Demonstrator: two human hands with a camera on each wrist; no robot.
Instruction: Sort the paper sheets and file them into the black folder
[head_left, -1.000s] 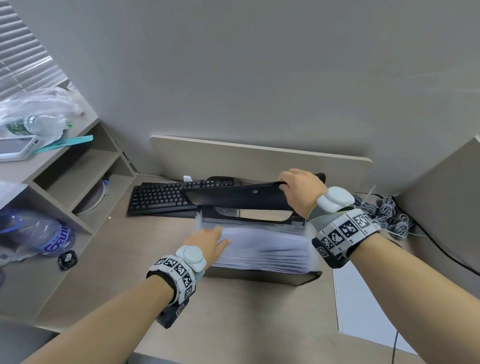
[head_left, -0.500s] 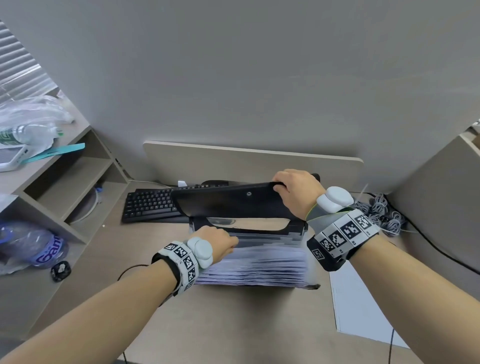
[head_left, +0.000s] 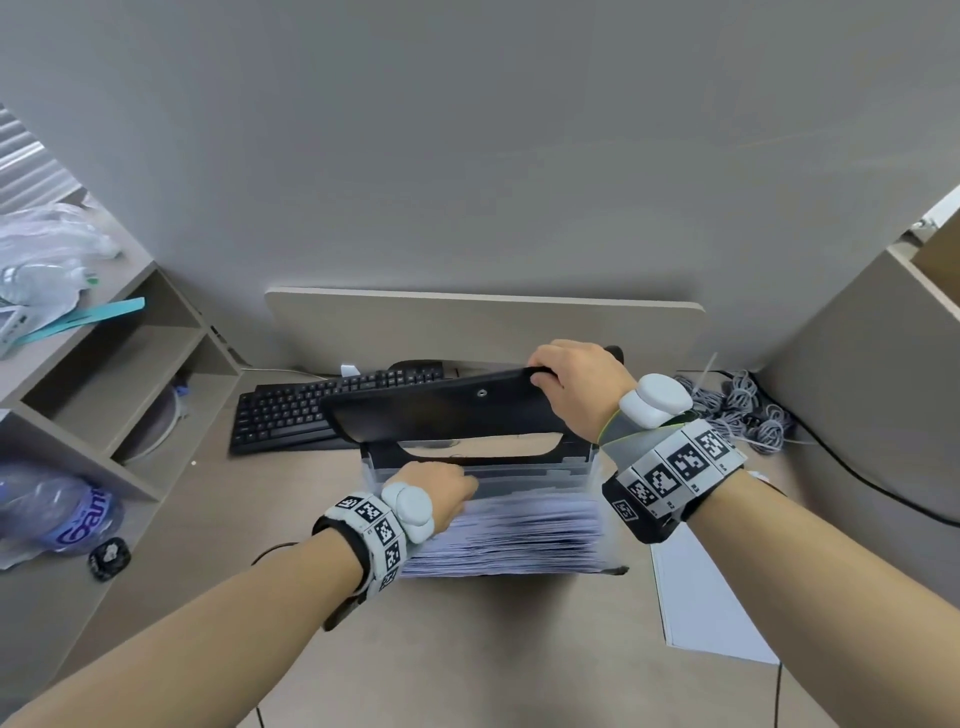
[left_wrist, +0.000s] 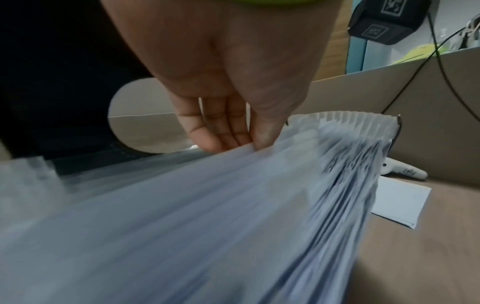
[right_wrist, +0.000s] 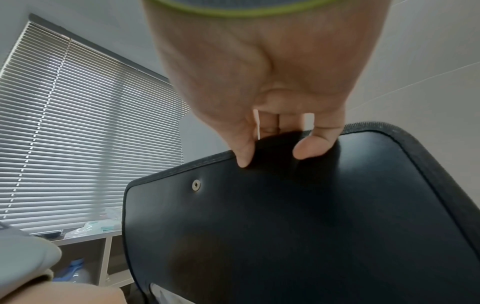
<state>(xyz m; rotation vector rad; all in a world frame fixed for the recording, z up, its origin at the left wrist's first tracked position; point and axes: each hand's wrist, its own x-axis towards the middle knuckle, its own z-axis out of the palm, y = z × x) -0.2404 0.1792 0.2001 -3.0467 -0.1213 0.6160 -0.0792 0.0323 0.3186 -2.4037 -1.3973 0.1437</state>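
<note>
The black folder (head_left: 441, 410) stands open on the desk, its pockets fanned out and full of white paper sheets (head_left: 509, 535). My right hand (head_left: 566, 374) grips the top edge of the folder's flap (right_wrist: 285, 226) and holds it raised, thumb on the inner face, fingers behind. My left hand (head_left: 441, 488) reaches into the back-left pockets. In the left wrist view its fingers (left_wrist: 221, 133) go behind the sheets' top edge (left_wrist: 207, 205) with the thumb in front, pinching them. The fingertips are hidden by paper.
A loose white sheet (head_left: 706, 608) lies on the desk right of the folder. A black keyboard (head_left: 291, 415) sits behind it, tangled cables (head_left: 737, 410) at the back right. A shelf unit (head_left: 104, 374) and a plastic bottle (head_left: 52, 519) stand at the left.
My left hand moved from lying flat on the front sheets back toward the rear pockets and dipped into them. The right hand lifted the flap more upright.
</note>
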